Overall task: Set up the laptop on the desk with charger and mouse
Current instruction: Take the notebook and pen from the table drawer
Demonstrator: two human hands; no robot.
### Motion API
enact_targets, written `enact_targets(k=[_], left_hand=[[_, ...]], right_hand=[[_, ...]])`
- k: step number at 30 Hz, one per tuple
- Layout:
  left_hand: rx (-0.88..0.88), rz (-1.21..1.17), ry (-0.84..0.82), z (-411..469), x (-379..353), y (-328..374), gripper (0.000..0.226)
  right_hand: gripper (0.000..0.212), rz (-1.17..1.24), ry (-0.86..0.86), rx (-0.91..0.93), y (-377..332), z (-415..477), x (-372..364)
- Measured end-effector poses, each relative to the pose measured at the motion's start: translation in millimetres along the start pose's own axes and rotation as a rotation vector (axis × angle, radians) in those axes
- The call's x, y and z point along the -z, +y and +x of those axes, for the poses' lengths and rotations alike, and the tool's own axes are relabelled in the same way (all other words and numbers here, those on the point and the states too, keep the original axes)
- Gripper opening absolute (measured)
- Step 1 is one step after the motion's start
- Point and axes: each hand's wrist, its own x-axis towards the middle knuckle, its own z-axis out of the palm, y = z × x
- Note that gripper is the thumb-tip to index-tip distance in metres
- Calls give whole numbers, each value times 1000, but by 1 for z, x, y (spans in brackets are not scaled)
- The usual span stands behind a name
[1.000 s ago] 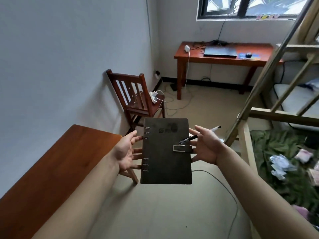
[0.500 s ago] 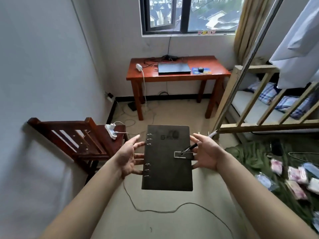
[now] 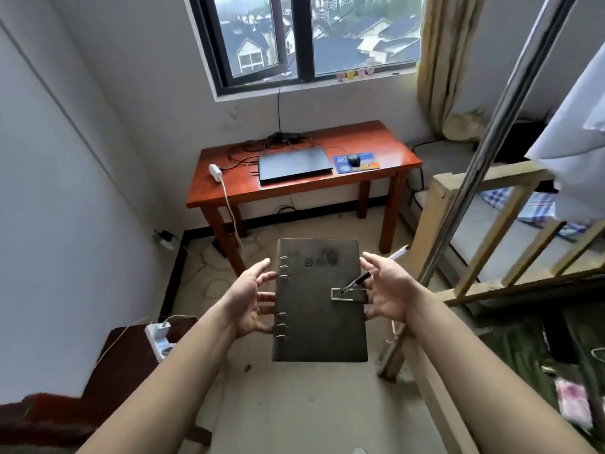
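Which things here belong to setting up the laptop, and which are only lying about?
For the job: laptop, closed, on the desk; mouse on its pad; black cables behind the laptop; white adapter, perhaps the charger.

Lying about: notebook and pen, carried between left hand and right hand; power strip; curtain; bed.

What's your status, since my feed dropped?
Left hand, right hand carry notebook, pen by right. Laptop closed on desk, mouse beside. Cables across floor ahead.

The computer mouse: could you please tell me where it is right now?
In the head view, the black mouse sits on a blue mouse pad on the red-brown desk under the window, just right of the closed laptop.
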Motion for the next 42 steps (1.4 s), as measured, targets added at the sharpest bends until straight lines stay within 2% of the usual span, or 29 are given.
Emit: enact_targets(k=[4, 11, 19, 24, 29, 34, 38, 42], left_hand=[[-57, -4, 17, 53, -16, 78, 48], [-51, -48, 22, 169, -27, 189, 49], [-14, -82, -72, 352, -22, 302, 46], [-14, -7, -164, 469, -50, 417, 52], [-39, 54, -206, 554, -100, 511, 47], [-131, 50, -176, 632, -149, 555, 42], [-110, 13, -141, 714, -189, 589, 30], [-43, 21, -69, 789, -227, 632, 29]], right_hand=[[37, -9, -26, 26, -85, 56, 12], [35, -60, -39, 16, -204, 176, 25], [34, -51, 83, 28, -313, 331, 45], [41, -16, 163, 52, -424, 417, 70], [40, 49, 228, 119, -514, 469, 118], [45, 82, 268, 182, -562, 539, 176], [47, 77, 248, 157, -608, 623, 230], [48, 26, 230, 42, -662, 709, 283]])
